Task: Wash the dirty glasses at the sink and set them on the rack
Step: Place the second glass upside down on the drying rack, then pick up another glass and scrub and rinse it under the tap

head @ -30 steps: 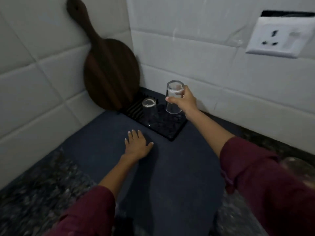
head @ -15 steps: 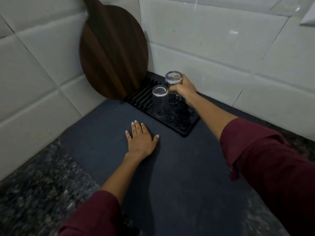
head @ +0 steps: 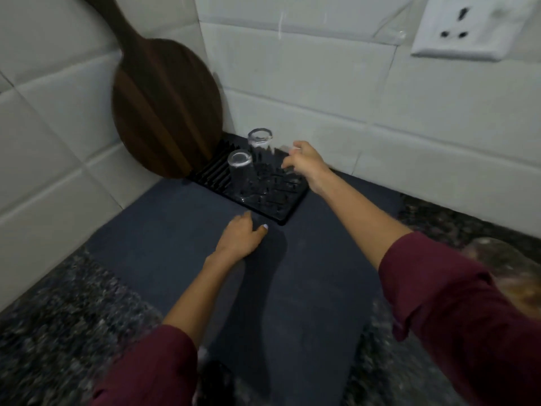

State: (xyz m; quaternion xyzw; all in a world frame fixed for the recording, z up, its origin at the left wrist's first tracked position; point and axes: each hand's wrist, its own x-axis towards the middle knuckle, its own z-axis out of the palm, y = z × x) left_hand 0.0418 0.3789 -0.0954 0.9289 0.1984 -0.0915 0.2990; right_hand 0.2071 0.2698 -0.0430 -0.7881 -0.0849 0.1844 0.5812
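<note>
Glasses, two, are standing upside down on the black rack (head: 281,213) in the bench corner, the near glass (head: 240,174) beside the far glass (head: 260,143), while the right hand (head: 304,165) is hovering just beside them, fingers loosely spread, and the left hand (head: 238,240) is resting on the dark mat (head: 292,288), fingers curled, holding nothing.

granite counter (head: 58,332), dark mat (head: 292,288), black rack (head: 288,216)

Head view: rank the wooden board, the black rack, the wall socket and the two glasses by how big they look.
1. wooden board
2. black rack
3. wall socket, cut off by the frame edge
4. near glass and far glass: alike; nearness makes ranking unsure.
</note>
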